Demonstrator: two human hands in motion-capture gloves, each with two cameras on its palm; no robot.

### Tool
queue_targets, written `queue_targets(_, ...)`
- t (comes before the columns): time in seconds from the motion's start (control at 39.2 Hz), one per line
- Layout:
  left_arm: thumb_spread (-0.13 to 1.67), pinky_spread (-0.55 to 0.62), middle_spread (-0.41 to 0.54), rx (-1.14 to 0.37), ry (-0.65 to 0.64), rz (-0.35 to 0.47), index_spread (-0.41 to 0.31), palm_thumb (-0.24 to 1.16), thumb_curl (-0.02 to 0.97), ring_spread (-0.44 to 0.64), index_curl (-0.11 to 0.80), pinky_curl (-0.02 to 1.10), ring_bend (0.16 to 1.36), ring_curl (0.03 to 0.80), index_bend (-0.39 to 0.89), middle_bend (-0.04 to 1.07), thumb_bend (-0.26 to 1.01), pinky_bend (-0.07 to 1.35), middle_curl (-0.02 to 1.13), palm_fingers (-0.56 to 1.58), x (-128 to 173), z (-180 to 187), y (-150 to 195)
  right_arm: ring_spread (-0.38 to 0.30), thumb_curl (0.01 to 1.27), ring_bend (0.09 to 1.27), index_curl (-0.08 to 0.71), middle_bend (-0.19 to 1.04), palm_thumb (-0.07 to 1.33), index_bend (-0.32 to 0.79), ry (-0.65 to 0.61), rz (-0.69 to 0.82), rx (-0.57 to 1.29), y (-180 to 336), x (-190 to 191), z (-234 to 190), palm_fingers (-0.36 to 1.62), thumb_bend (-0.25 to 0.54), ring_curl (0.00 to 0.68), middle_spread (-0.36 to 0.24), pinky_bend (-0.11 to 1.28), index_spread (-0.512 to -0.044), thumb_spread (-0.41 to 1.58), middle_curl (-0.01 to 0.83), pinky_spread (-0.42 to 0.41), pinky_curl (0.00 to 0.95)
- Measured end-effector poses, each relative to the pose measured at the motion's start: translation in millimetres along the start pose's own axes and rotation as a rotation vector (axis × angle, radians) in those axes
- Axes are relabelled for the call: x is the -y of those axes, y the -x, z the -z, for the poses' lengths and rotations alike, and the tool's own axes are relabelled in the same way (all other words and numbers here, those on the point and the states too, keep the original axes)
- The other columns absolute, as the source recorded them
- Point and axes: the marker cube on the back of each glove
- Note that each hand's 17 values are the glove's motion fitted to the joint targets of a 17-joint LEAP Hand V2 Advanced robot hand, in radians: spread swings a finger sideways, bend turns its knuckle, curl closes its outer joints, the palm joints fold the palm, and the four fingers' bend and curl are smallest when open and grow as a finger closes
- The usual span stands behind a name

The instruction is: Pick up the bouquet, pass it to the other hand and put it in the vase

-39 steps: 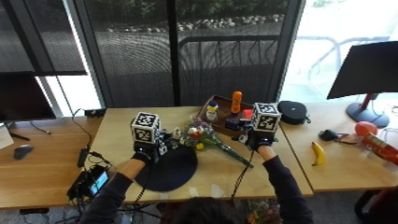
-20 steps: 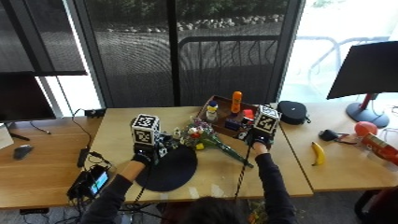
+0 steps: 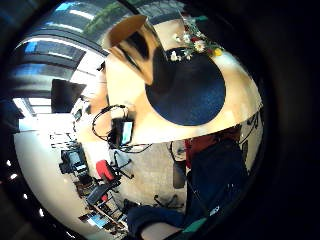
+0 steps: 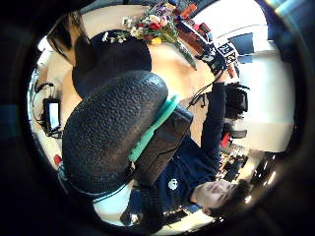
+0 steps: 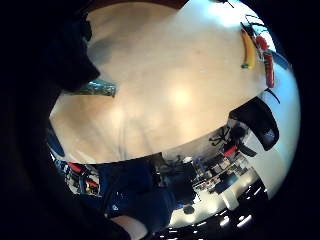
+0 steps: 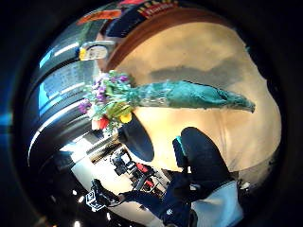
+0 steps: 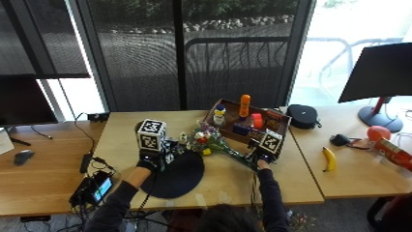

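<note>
The right hand (image 7: 260, 157) had slid onto the green-wrapped stem of the multicoloured flower bouquet (image 7: 215, 145) lying on the wooden table (image 7: 283, 181); its grip couldn't be judged. Left hand (image 7: 149, 159) hovered, fingers unseen. Pickup looked imminent.

My work surface — a light wooden table (image 7: 122, 128). Lying directly on it: a round black mat (image 7: 177, 175), the bouquet (image 7: 209, 142) on its side, a brown tray (image 7: 278, 117) of bottles, a banana (image 7: 330, 159) — and a black pouch (image 7: 302, 116).
</note>
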Motion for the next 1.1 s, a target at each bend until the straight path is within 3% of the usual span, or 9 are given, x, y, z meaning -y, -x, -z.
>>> queue_targets(0.26, 1.14, 0.33, 0.137, 0.008, 0.019, 0.024, -0.095, -0.01, 0.221, 0.28, 0.376, 0.34, 0.50, 0.276, 0.17, 0.16, -0.02, 0.34, 0.27, 0.27, 0, -5, 2, -0.141, 0.34, 0.61, 0.178, 0.36, 0.65, 0.11, 0.045, -0.031, 0.009, 3, 8, -47, 0.58, -0.027, 0.383, -0.096, 0.41, -0.147, 1.01, 0.447, 0.021, 0.334)
queue_targets(0.38, 1.14, 0.33, 0.143, -0.054, 0.050, -0.010, -0.095, -0.01, 0.224, 0.28, 0.379, 0.34, 0.50, 0.279, 0.18, 0.16, -0.02, 0.34, 0.27, 0.27, -2, -8, -1, -0.151, 0.35, 0.61, 0.183, 0.35, 0.66, 0.10, 0.048, -0.018, 0.059, 13, 4, -58, 0.59, -0.021, 0.387, -0.095, 0.41, -0.150, 1.01, 0.450, 0.026, 0.337)
queue_targets(0.48, 1.14, 0.33, 0.146, -0.106, 0.085, -0.036, -0.095, -0.01, 0.226, 0.28, 0.382, 0.35, 0.50, 0.280, 0.18, 0.15, -0.02, 0.34, 0.27, 0.27, -5, -9, -6, -0.177, 0.35, 0.61, 0.187, 0.35, 0.68, 0.10, 0.015, 0.047, 0.051, 24, 4, -63, 0.61, -0.013, 0.393, -0.099, 0.43, -0.157, 1.01, 0.454, -0.020, 0.344)
queue_targets(0.59, 1.14, 0.33, 0.147, -0.083, 0.082, -0.036, -0.095, -0.01, 0.228, 0.28, 0.385, 0.35, 0.50, 0.282, 0.18, 0.15, -0.02, 0.34, 0.27, 0.27, -4, -12, -7, -0.197, 0.37, 0.60, 0.196, 0.34, 0.79, 0.12, -0.007, 0.012, -0.010, 28, 1, -67, 0.64, 0.034, 0.399, -0.123, 0.45, -0.191, 1.03, 0.459, -0.063, 0.355)
queue_targets(0.74, 1.14, 0.32, 0.149, -0.068, 0.081, -0.031, -0.095, -0.01, 0.229, 0.28, 0.391, 0.35, 0.50, 0.283, 0.18, 0.15, -0.02, 0.34, 0.27, 0.27, -3, -15, -6, -0.247, 0.38, 0.60, 0.282, 0.39, 0.88, 0.31, -0.001, -0.026, 0.003, 30, -1, -72, 1.01, 0.054, 0.398, -0.176, 0.33, -0.244, 1.05, 0.489, -0.192, 0.323)
queue_targets(0.82, 1.14, 0.32, 0.149, -0.066, 0.083, -0.026, -0.095, -0.01, 0.230, 0.28, 0.394, 0.35, 0.49, 0.284, 0.18, 0.15, -0.02, 0.34, 0.27, 0.27, -2, -16, -3, -0.255, 0.38, 0.59, 0.319, 0.38, 0.91, 0.35, 0.031, -0.071, -0.008, 31, -9, -72, 1.06, 0.055, 0.413, -0.198, 0.30, -0.253, 1.07, 0.505, -0.240, 0.333)
queue_targets(0.97, 1.14, 0.32, 0.149, -0.078, 0.081, -0.016, -0.095, -0.01, 0.231, 0.28, 0.397, 0.35, 0.49, 0.286, 0.18, 0.15, -0.02, 0.34, 0.26, 0.27, -2, -15, 0, -0.259, 0.36, 0.60, 0.373, 0.42, 0.92, 0.32, -0.043, -0.040, 0.029, 38, -11, -70, 1.17, 0.037, 0.449, -0.222, 0.25, -0.258, 1.10, 0.532, -0.283, 0.348)
queue_targets(1.0, 1.15, 0.32, 0.149, -0.080, 0.080, -0.016, -0.095, -0.01, 0.232, 0.28, 0.397, 0.35, 0.49, 0.286, 0.18, 0.15, -0.02, 0.34, 0.26, 0.27, -1, -16, 0, -0.264, 0.36, 0.58, 0.389, 0.40, 0.92, 0.34, -0.062, -0.029, 0.045, 38, -10, -72, 1.11, 0.035, 0.449, -0.225, 0.23, -0.260, 1.11, 0.530, -0.279, 0.346)
queue_targets(1.1, 1.15, 0.32, 0.149, -0.088, 0.098, -0.014, -0.095, -0.01, 0.232, 0.28, 0.399, 0.35, 0.49, 0.287, 0.18, 0.15, -0.02, 0.34, 0.26, 0.27, 2, -20, 1, -0.257, 0.35, 0.58, 0.399, 0.46, 0.94, 0.28, -0.073, -0.005, 0.094, 39, -13, -76, 1.21, 0.028, 0.458, -0.221, 0.27, -0.263, 1.13, 0.556, -0.285, 0.369)
